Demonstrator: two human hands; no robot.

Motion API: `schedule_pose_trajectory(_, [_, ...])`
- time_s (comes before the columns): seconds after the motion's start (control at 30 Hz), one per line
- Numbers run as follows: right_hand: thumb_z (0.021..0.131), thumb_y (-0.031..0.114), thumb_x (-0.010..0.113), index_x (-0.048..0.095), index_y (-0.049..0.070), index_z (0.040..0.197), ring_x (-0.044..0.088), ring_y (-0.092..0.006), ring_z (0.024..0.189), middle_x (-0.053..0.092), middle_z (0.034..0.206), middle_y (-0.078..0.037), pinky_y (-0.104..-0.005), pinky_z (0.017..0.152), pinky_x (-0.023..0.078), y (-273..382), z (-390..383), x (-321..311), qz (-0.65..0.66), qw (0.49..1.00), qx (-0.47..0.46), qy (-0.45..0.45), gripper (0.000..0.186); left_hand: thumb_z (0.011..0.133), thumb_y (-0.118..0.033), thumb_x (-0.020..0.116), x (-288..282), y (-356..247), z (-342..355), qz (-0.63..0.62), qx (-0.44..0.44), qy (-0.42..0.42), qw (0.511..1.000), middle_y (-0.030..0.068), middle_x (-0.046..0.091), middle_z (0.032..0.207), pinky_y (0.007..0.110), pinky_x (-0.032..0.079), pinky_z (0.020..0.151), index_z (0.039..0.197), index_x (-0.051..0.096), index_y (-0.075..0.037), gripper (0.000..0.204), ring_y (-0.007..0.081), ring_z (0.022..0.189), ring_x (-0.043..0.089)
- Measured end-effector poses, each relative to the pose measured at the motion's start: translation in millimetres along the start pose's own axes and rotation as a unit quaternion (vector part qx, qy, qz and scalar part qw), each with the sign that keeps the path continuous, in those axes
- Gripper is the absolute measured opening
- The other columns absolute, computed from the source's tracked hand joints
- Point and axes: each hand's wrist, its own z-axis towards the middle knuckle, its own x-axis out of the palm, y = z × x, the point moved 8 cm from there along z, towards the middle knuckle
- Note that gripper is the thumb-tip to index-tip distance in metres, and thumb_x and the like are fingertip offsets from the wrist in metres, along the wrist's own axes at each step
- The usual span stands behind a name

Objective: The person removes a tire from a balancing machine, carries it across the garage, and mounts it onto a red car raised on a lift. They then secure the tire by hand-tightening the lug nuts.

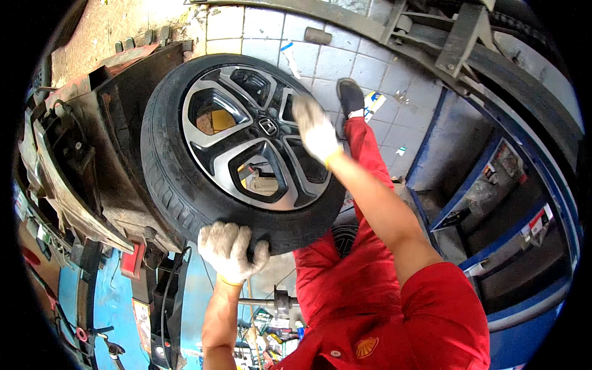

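Note:
A car wheel [242, 217], a black tyre around a two-tone alloy rim [206, 123], is tilted up in front of me, beside a worn metal machine. My left hand [231, 250], in a pale knit work glove, has its fingers curled on the near edge of the tyre tread, with the thumb apart. Over the right side of the rim hovers my right hand [313, 131], gloved too and smeared by motion. Its fingers are not clear, nor can I tell whether it touches the spokes.
The machine's rusty metal body [123, 148] stands at left. Blue shelving [493, 185] with small packages curves along the right. A grey cylinder [317, 36] and scraps lie on the tiled floor [265, 24]. Several bottles and tools [271, 339] sit at the bottom. My shoe [350, 97] is beyond the wheel.

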Motion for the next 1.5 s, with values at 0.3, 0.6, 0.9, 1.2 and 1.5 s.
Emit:
schedule_pose_trajectory(0.3, [0.091,0.054,0.07,0.037,0.001,0.158,0.038,-0.0503,0.147,0.037,0.16,-0.029,-0.0533,0.122,0.033,140.8,-91.3,-125.7,0.254,0.948,0.044,0.187,0.092,0.072,-0.019,0.077,-44.5,-18.9,58.1,-0.098,0.072,-0.076,0.99,0.0161,0.063,0.111,0.058,0.048,0.096,0.113,0.065,-0.004,0.046,0.0383,0.104,0.062])
schedule_pose_trajectory(0.6, [0.074,0.044,0.092,0.015,0.006,0.167,0.041,-0.0434,0.149,0.039,0.16,-0.03,-0.0476,0.123,0.036,160.9,-150.4,-136.3,0.209,0.92,0.309,0.124,0.126,0.11,-0.049,0.043,81.0,161.8,-170.7,-0.348,-0.524,-0.325,0.707,0.0145,0.063,0.117,0.041,0.047,0.101,0.122,0.063,-0.003,0.052,0.028,0.106,0.059])
schedule_pose_trajectory(0.9, [0.089,0.05,0.08,0.02,0.014,0.166,0.06,-0.0426,0.134,0.061,0.142,-0.031,-0.0477,0.112,0.046,163.0,-64.5,-188.9,0.127,0.88,0.455,0.035,0.104,0.108,-0.065,0.034,166.7,101.4,-107.0,-0.603,-0.555,-0.139,0.556,0.02,0.052,0.158,0.036,0.031,0.124,0.156,0.045,0.004,0.085,0.0292,0.147,0.047])
schedule_pose_trajectory(1.2, [0.095,0.054,0.073,0.039,-0.005,0.155,0.062,-0.0411,0.131,0.063,0.139,-0.032,-0.0419,0.113,0.046,192.7,95.7,-291.8,0.22,0.884,0.402,-0.09,0.091,0.111,-0.059,0.025,-20.1,71.0,49.2,-0.353,-0.564,-0.231,0.71,0.0263,0.052,0.154,0.041,0.03,0.124,0.153,0.049,0.003,0.079,0.0402,0.146,0.045])
schedule_pose_trajectory(1.5, [0.099,0.065,0.063,0.035,-0.002,0.161,0.046,-0.0357,0.147,0.048,0.157,-0.027,-0.0401,0.12,0.037,97.0,202.4,-374.2,0.392,0.864,0.306,-0.074,0.096,0.113,-0.055,0.02,-157.1,31.3,280.2,-0.419,-0.542,-0.197,0.702,0.0242,0.045,0.161,0.04,0.033,0.122,0.158,0.041,0.002,0.076,0.0363,0.148,0.045])
